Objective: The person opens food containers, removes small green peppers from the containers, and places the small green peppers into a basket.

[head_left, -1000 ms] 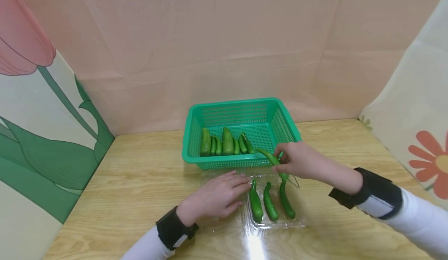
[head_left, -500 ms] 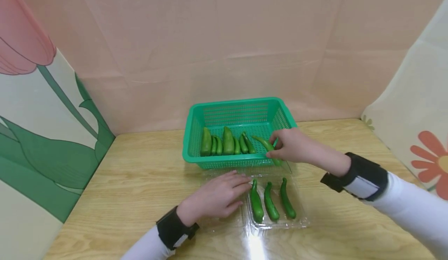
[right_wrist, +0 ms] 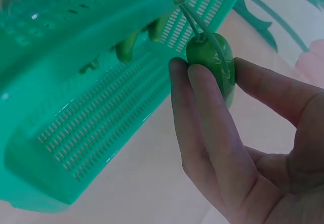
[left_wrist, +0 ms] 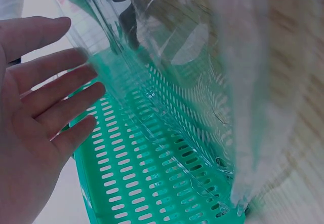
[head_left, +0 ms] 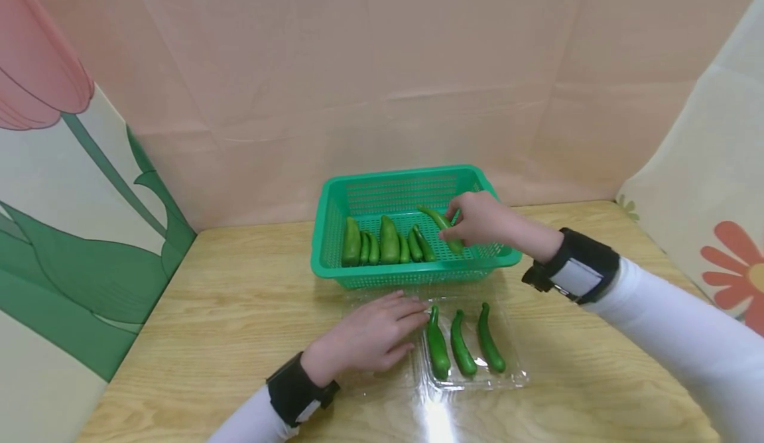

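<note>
Right hand point(head_left: 479, 219), pinching pepper point(head_left: 439, 220), crossed basket's rim point(head_left: 382, 272) into open room; left hand point(head_left: 371, 334) straight-fingered.

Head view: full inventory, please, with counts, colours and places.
Basket: one, green, table's back
Basket peppers: seven, green, basket's near side
Box: one, clear, in front of basket
Box peppers: three, green, in it
Held pepper: one, green, at basket's right
Table: one, wood-toned, underneath
Backdrop: one, pinkish, behind
Panels: two, pale, flower-printed, either side
Wrist bands: two, black, on wrists
Sleeves: two, white, on arms
Left hand: one, beside box peppers
Right hand: one, pinching held pepper
</note>
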The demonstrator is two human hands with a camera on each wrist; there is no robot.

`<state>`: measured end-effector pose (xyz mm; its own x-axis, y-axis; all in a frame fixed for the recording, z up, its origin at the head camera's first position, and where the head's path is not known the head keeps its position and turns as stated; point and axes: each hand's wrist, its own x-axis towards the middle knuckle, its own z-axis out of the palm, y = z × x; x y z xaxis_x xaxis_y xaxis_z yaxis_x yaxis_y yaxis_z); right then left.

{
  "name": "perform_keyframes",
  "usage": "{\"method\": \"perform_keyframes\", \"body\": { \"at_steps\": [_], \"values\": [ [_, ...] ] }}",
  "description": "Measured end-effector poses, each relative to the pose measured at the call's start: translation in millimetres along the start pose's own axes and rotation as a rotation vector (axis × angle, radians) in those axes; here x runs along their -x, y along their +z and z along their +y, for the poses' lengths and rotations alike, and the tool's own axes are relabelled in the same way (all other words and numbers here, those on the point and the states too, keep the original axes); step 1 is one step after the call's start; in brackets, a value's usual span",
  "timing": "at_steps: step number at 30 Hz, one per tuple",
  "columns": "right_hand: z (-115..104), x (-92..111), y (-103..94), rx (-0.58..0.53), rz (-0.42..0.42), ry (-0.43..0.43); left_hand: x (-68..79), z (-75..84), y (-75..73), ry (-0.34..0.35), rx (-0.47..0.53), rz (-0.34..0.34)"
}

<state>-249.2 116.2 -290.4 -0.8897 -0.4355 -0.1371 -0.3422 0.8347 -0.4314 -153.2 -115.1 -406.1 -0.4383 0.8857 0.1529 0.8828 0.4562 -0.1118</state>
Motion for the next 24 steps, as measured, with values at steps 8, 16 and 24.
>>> {"method": "perform_keyframes", "body": {
  "at_steps": [8,16,24],
  "values": [
    [2.6,-25.0,-3.2,-0.013,-0.017,0.068,0.4,0.5,-0.8,-0.006,0.008,-0.011],
    [5.8,-45.1,-2.4,-0.030,-0.064,0.112,0.2,0.1,-0.8,-0.010,0.008,-0.011],
    [15.4,-69.0,2.9,-0.059,-0.089,0.153,-0.7,0.0,-0.1,-0.003,0.008,-0.005]
  ]
}}
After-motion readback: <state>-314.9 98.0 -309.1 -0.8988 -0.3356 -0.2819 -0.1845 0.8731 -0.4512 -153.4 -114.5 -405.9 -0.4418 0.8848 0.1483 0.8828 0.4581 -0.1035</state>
